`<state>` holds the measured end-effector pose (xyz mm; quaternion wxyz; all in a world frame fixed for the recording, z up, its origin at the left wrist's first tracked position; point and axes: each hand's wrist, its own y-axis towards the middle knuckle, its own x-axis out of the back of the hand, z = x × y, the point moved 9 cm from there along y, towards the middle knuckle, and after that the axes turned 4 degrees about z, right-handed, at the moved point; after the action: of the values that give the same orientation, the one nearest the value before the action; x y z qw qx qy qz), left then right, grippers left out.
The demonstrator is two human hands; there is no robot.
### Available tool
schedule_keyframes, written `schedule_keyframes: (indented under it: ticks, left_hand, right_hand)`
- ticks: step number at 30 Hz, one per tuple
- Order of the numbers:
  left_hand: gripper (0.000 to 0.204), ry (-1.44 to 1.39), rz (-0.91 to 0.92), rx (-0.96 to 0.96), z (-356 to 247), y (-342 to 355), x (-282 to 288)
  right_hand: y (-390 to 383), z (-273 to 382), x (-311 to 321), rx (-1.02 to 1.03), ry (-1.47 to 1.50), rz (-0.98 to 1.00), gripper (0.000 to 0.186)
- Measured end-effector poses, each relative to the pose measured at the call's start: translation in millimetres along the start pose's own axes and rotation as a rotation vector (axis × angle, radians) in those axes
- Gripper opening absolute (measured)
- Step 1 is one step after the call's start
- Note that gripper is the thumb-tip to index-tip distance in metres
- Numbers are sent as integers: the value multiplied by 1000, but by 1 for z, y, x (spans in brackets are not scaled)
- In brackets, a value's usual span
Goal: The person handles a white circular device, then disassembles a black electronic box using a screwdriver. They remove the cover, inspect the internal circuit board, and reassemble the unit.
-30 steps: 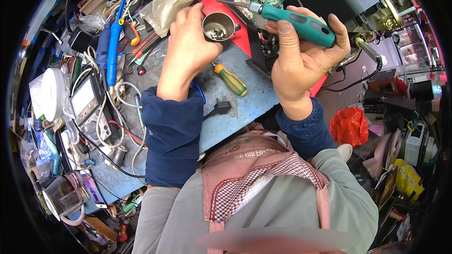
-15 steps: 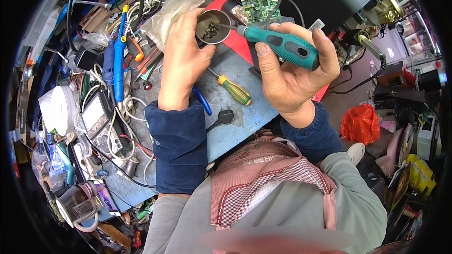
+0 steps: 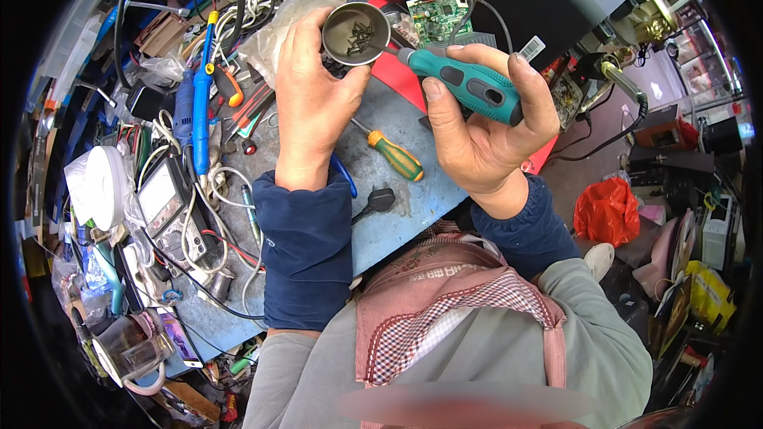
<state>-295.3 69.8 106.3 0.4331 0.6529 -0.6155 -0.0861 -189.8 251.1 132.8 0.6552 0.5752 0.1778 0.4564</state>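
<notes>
My left hand [image 3: 314, 99] is wrapped round a small round metal cup [image 3: 337, 24], tilted so its inside shows. Several dark screws [image 3: 362, 36] lie in the cup. Held between the thumb and fingers of my right hand [image 3: 489, 131] is a screwdriver [image 3: 467, 83] with a teal and grey handle. Its shaft points left into the cup's rim, and its tip is among or close to the screws; I cannot tell if it touches one. Below the cup, a yellow-green screwdriver [image 3: 396, 156] rests on the blue bench. Blue-handled pliers [image 3: 343, 173] are partly hidden by my left wrist.
A green circuit board [image 3: 439, 16] with wires sits at the back beside a red sheet [image 3: 401, 79]. Cables, a multimeter [image 3: 165, 199] and a soldering iron [image 3: 201, 103] crowd the left. A glass jug [image 3: 131, 345] stands at the lower left. A black plug [image 3: 381, 199] lies near the bench edge.
The cup has moved slightly left and up and is tilted more toward me, showing more of the screws. My right hand has shifted a little left with the screwdriver.
</notes>
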Motion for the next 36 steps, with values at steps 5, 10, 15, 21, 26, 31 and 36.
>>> schedule_keyframes:
  ticks: [5,10,15,21,26,31,36]
  left_hand:
    - [62,48,13,-62,-4,1,-2]
    - [66,80,34,-87,-3,0,-5]
    - [69,93,41,-105,-5,-1,-3]
    - [70,99,42,-114,-8,-1,-3]
    - [70,100,46,-96,-10,-2,-3]
    - [70,115,46,-108,-11,-2,-3]
    - [70,103,53,-110,-12,-1,-3]
  right_hand:
    - [-2,-4,0,44,62,-147,73]
    - [-4,-4,-5,92,14,-124,75]
    - [-1,-1,-12,65,-14,18,82]
    - [-1,-2,-15,50,-39,42,80]
    - [-2,-3,-17,34,-22,35,79]
    - [-1,-2,-21,21,-23,95,81]
    - [-3,-5,-18,43,-25,-22,76]
